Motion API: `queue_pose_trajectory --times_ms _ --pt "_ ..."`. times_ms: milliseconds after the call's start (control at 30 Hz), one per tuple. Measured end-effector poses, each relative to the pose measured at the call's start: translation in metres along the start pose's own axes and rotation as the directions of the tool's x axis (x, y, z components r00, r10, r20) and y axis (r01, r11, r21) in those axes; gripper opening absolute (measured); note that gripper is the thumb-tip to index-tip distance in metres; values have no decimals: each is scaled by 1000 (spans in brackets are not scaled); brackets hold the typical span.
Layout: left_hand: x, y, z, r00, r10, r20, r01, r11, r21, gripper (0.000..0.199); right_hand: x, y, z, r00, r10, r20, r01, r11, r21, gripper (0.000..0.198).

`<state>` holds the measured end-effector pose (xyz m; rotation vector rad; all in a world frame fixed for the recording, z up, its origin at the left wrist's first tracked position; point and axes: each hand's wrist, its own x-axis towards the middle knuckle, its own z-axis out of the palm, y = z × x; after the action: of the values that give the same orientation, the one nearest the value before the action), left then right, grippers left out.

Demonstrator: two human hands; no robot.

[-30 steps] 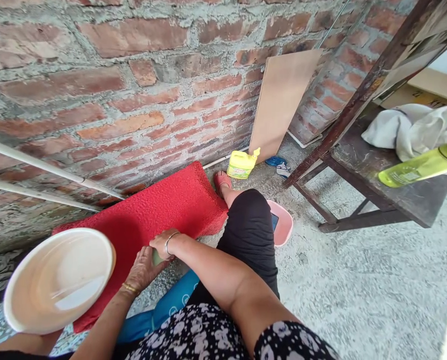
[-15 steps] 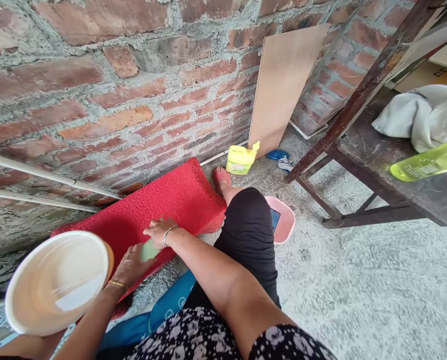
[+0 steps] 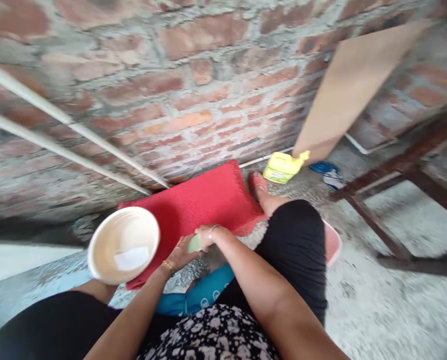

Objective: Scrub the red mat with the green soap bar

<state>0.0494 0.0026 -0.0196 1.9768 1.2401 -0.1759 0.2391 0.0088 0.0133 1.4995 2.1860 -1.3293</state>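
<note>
A pale green block [image 3: 194, 244], its exact kind unclear, is between my two hands near the front edge of a red textured cloth [image 3: 204, 200]. My left hand [image 3: 181, 253], with a gold-coloured bangle at the wrist, closes round its left side. My right hand [image 3: 206, 235], wearing a silver-coloured bangle, grips the other end with curled fingers that partly hide it. The cloth drapes over a low, long support by the wall. Left of my hands stands a white basin [image 3: 92, 250] holding liquid, with a bright white patch showing in it.
A brick wall [image 3: 178, 95] rises behind, with two white pipes [image 3: 77, 132] at left. Beyond my foot stands a yellow jug [image 3: 281, 168]. A brown board [image 3: 353, 90] leans on the wall. At right are a dark wooden frame [image 3: 381, 227] and, behind my knee, a pink tub [image 3: 333, 243].
The view has swung left, so everything sits further right and the table top has left the picture. My hands are closer together, nearer the cloth's front edge, still on the green block.
</note>
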Motion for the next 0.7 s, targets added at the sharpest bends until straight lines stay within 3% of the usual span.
queue_pose_trajectory --times_ms 67,167,300,400,467,600,700 --pt "1 -8 2 996 -70 -57 71 997 8 73 -3 8 -4 993 109 -48 -110 993 -32 59" --pt "-2 -27 0 953 -288 -92 295 953 74 45 7 7 -1 943 223 -247 -249 965 -81 60" --pt "-12 -52 0 890 -453 -44 455 882 120 28 28 -20 21 954 116 -277 -163 975 -152 64" --pt "-14 -63 2 870 -492 -30 493 865 92 31 30 -22 28 969 62 -241 -121 964 -237 62" --pt "-11 -66 2 855 -517 -37 519 852 67 38 20 -6 19 966 145 -213 -201 942 -268 59" --pt "-4 -63 -2 807 -584 -89 591 799 113 65 -9 31 -13 877 397 -271 -466 842 -271 55" --pt "0 -61 -4 814 -574 -88 580 808 105 77 -7 23 -26 844 375 -382 -484 840 -246 54"
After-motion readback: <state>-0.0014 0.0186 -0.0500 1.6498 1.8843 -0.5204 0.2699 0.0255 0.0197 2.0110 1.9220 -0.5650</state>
